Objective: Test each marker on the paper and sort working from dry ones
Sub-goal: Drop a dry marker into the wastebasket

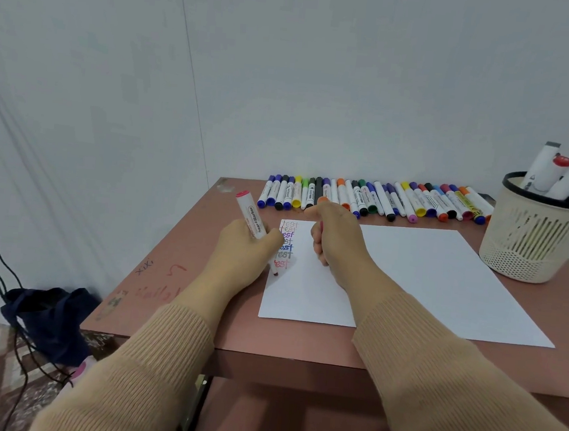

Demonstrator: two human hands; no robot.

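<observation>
My left hand point(245, 249) grips a white marker with a red end point(251, 216), uncapped, its red tip touching the left edge of the white paper point(425, 279). Several coloured lines of the word "test" run down the paper's top left corner, the lowest in red. My right hand point(334, 235) is curled into a fist above the paper and holds something small and red that looks like the cap, mostly hidden. A long row of capped markers point(374, 199) in many colours lies along the table's far edge.
A cream basket point(532, 237) with a black rim stands at the right and holds several markers. The brown table point(174, 274) has scribbles on its left part. A dark bag point(46, 321) and cables lie on the floor at the left.
</observation>
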